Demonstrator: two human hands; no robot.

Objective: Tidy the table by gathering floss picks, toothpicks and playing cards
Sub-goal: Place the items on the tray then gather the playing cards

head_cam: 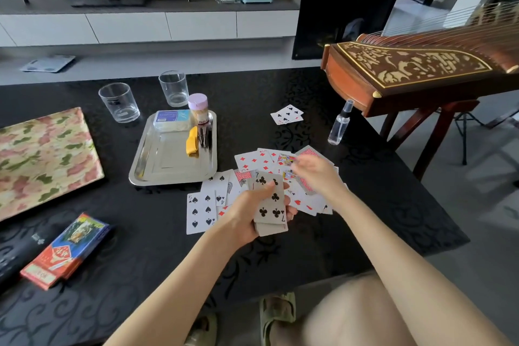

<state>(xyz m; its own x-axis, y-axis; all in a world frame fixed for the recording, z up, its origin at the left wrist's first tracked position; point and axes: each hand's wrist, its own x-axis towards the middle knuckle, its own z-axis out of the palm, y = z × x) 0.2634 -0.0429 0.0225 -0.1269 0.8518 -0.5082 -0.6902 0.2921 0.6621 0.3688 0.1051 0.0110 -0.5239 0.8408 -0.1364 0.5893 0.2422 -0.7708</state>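
Partly blurred, the right hand (316, 174) hides cards (254, 161); left hand (248, 213) grips a stack (270, 202).

Our forearms (179, 275) are bare up to the pic's bottom edge; L hand (247, 213) & R hand (317, 174) bare too. We wear olive-green slide sandals (276, 312) w/ broad straps. R thigh (351, 317) is blurred, clothing unclear.
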